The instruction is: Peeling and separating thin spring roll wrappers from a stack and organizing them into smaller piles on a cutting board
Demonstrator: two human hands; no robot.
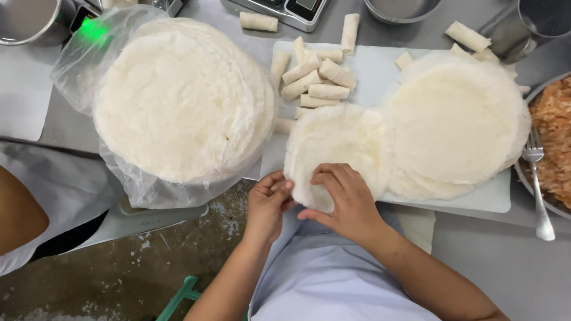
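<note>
A thin round white wrapper [336, 142] lies on the pale cutting board [369, 71], overlapping a larger spread of wrappers [455, 119] to its right. My left hand [267, 205] pinches the wrapper's near left edge. My right hand [345, 199] rests on its near edge with fingers curled, gripping the sheet. Both hands are at the board's front edge, close together. Several rolled white spring rolls [315, 74] lie at the board's back left.
A tall stack of wrappers [181, 98] sits in a clear plastic bag on the left. A tray of orange-brown filling [553, 137] with a fork [538, 184] is at the right. Metal bowls and a scale stand at the back. Another person's sleeve [41, 184] is at the left.
</note>
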